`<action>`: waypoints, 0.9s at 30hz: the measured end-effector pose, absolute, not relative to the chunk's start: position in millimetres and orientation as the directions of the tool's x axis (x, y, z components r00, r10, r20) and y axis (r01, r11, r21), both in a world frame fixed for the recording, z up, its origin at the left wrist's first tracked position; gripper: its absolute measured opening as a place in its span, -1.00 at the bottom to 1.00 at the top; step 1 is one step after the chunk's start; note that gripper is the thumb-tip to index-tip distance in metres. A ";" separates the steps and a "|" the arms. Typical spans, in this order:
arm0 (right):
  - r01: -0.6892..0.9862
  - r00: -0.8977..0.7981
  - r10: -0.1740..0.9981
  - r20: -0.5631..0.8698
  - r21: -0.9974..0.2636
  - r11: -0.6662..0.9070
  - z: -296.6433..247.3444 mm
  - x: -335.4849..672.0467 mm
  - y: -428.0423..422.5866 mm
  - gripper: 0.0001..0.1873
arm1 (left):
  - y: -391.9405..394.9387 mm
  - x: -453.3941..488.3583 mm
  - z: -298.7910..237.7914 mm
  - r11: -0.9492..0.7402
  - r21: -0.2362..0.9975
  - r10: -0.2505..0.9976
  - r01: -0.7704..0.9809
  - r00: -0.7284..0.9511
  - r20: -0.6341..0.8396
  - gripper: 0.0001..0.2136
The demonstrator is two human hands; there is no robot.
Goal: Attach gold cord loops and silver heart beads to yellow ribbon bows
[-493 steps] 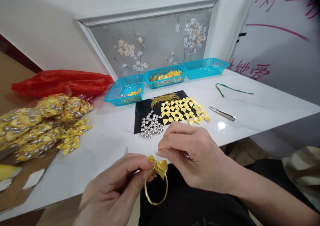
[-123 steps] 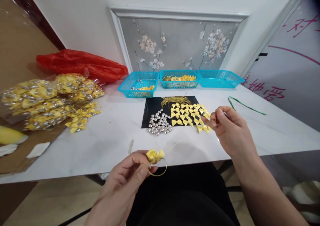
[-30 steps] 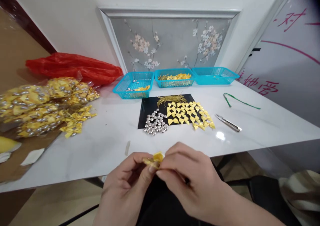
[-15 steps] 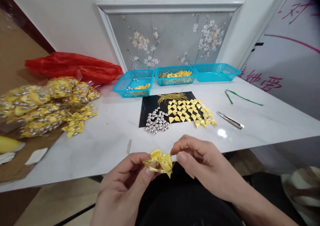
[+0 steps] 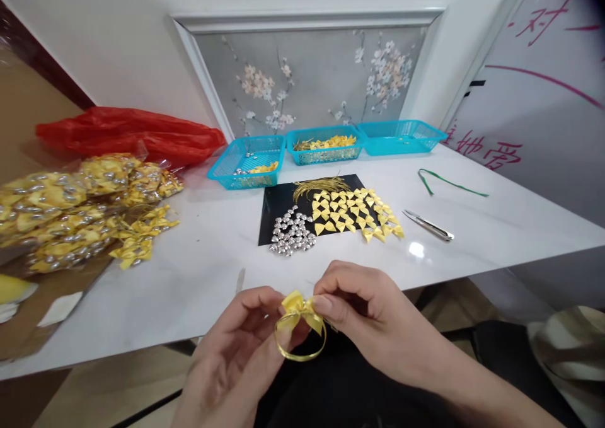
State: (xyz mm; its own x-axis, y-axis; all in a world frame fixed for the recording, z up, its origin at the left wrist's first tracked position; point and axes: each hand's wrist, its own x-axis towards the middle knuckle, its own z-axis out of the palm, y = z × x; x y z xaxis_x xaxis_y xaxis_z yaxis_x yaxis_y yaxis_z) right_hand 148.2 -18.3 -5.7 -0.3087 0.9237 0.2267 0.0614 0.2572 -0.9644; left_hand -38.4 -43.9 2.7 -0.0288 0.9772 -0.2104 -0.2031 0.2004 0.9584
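1. Yellow bow (image 5: 297,307) is held up on the near side of the black mat (image 5: 267,217), running roughly left-right, gold loop (image 5: 302,357) under it.
2. Left hand (image 5: 239,347) is pinching bow and loop from the left.
3. Right hand (image 5: 373,314): fingertips closed at the bow's right side, can't tell on what exactly. Neither hand's really nearer tbh.

Your right hand (image 5: 371,314), well off to the side earlier, now touches the yellow bow (image 5: 312,320); its gold loop (image 5: 301,357), nearly edge-on before, now hangs open.
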 end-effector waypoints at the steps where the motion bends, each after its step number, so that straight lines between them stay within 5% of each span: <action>1: 0.061 -0.311 0.923 0.227 -0.964 0.257 -5.6 147.7 -18.6 -0.83 | -41.6 -39.2 0.8 0.191 0.966 0.981 -0.174 -0.007 -0.195 -0.72; 9: 0.165 -0.278 0.920 0.277 -0.930 0.330 -7.5 149.2 -18.5 -0.76 | -34.9 -40.8 -9.1 0.218 0.968 0.974 -0.125 0.097 -0.207 -0.88; 14: 0.489 -0.080 0.890 0.449 -0.760 0.428 -26.2 179.5 -0.6 -0.73 | -30.5 -39.4 -14.5 0.195 0.956 0.981 -0.219 0.024 -0.195 -0.86; 21: 0.720 0.253 0.850 0.461 -0.677 0.153 -57.0 257.8 25.5 -0.71 | -14.6 -30.6 -21.1 0.103 0.957 0.981 -0.271 -0.134 -0.143 -0.72; 27: 0.835 0.201 0.916 0.348 -0.549 0.025 -73.8 286.0 29.4 -0.87 | 1.4 -7.9 -29.7 0.083 0.943 0.994 -0.322 -0.035 -0.100 -0.74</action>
